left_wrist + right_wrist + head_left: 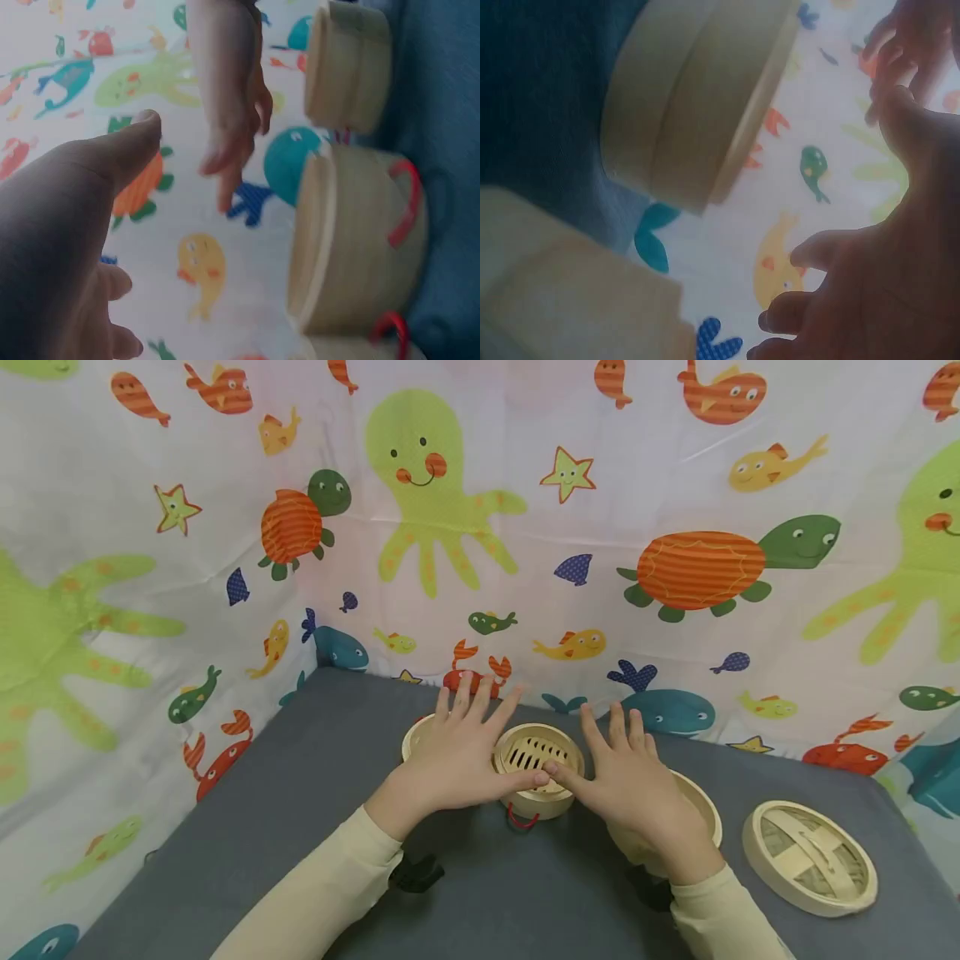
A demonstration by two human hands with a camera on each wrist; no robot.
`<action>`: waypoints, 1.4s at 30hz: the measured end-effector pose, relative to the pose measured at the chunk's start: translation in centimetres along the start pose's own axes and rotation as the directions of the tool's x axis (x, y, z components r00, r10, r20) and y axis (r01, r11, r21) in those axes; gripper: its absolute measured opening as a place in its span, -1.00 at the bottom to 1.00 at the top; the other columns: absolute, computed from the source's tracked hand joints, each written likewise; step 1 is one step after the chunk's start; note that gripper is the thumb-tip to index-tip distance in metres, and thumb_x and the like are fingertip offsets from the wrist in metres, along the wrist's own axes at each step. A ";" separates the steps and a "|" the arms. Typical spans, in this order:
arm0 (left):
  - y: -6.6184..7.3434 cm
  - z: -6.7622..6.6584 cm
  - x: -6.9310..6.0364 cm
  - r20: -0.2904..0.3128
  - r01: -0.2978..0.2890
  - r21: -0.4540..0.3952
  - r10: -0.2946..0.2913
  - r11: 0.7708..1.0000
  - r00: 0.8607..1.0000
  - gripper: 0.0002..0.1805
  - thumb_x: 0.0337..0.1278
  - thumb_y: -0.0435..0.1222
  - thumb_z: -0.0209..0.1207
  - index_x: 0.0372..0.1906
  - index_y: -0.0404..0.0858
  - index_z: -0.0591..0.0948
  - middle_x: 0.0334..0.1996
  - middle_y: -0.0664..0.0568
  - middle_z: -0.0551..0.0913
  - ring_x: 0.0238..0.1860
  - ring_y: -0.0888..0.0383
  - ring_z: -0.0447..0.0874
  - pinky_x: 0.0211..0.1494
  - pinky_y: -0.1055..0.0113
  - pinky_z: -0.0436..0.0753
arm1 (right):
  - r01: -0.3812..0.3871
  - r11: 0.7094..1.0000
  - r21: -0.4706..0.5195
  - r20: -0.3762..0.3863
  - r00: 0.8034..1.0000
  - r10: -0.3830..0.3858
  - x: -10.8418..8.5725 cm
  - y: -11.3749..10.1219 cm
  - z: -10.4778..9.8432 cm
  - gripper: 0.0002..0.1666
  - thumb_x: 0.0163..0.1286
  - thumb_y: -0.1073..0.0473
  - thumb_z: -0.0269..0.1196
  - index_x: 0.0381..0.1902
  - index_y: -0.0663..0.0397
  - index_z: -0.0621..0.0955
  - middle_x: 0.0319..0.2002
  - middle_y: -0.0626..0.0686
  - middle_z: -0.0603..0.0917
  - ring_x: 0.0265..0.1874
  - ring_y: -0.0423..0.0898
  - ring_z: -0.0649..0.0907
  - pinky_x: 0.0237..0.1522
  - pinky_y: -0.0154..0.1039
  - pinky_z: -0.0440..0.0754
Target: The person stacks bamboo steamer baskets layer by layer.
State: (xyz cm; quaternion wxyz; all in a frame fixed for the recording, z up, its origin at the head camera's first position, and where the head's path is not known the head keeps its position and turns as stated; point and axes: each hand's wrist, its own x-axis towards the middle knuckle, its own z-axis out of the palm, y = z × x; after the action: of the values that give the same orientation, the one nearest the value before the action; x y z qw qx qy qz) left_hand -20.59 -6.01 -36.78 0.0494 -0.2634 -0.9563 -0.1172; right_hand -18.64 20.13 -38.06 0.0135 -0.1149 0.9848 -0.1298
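My left hand (461,760) is held up with its fingers spread, in front of a bamboo steamer basket (411,740) that it largely hides. Likewise spread, my right hand (628,777) covers part of another bamboo basket (701,806). Between them a small round steamer basket (540,806) with a slatted floor and a red loop handle (522,818) stands on the table. In the head view the thumbs come close together over this middle basket. Both wrist views show the hands above the baskets, apart from them and holding nothing.
A woven bamboo steamer lid (812,858) with a strap handle lies at the right on the dark grey table (300,827). Behind and at the left hangs a white curtain (480,543) printed with sea animals. Black wrist mounts (417,874) sit under the wrists.
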 end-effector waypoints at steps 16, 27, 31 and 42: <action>-8.9 4.3 -4.9 -0.023 0.150 -0.181 -0.157 0.972 0.987 0.39 0.12 0.69 0.05 0.83 0.03 -0.16 0.78 -0.18 -0.11 0.76 -0.24 -0.35 0.71 -0.31 -0.02 | -0.001 0.997 0.081 0.070 0.998 -0.005 0.3 -0.3 2.5 0.41 0.44 -0.76 0.01 0.82 0.04 -0.13 0.73 0.45 -0.27 0.67 0.53 -0.20 -0.03 0.49 0.70; -10.4 7.0 -6.3 -0.032 0.224 -0.509 -0.278 0.831 0.960 0.53 -0.03 0.49 0.47 0.83 0.06 -0.20 0.75 0.00 0.13 0.67 -0.13 0.22 0.53 -0.34 0.40 | 0.045 0.995 0.090 0.059 0.997 -0.051 0.6 -1.3 4.9 0.47 0.36 -0.83 0.00 0.83 0.02 -0.04 0.73 0.45 -0.11 0.67 0.54 -0.05 0.16 0.75 0.41; -10.7 7.7 -6.1 -0.085 0.191 -0.560 -0.285 0.807 0.955 0.56 -0.11 0.44 0.56 0.83 0.00 -0.12 0.69 -0.06 0.27 0.64 -0.11 0.29 0.53 -0.31 0.42 | 0.065 0.995 0.082 0.035 0.997 -0.068 0.9 -1.4 4.9 0.51 0.31 -0.79 0.15 0.81 0.07 -0.01 0.71 0.48 -0.05 0.65 0.54 0.05 0.22 0.66 0.46; -11.9 8.6 -6.4 -0.165 0.095 -0.648 -0.261 0.756 0.951 0.53 -0.13 0.29 0.67 0.82 0.02 -0.05 0.66 -0.04 0.32 0.64 0.00 0.29 0.60 -0.25 0.33 | 0.056 0.991 0.122 0.018 0.998 -0.058 1.7 -1.7 4.7 0.69 0.09 -0.67 0.50 0.79 0.22 0.02 0.60 0.44 0.29 0.36 0.47 0.58 0.22 0.53 0.56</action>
State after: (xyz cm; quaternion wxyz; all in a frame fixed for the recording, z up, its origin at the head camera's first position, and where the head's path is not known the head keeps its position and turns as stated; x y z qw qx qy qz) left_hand -21.58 -16.94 -48.44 0.0643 -0.1553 -0.8679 -0.4675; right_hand -19.66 16.98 -42.22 0.0273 -0.1432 0.9711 -0.1887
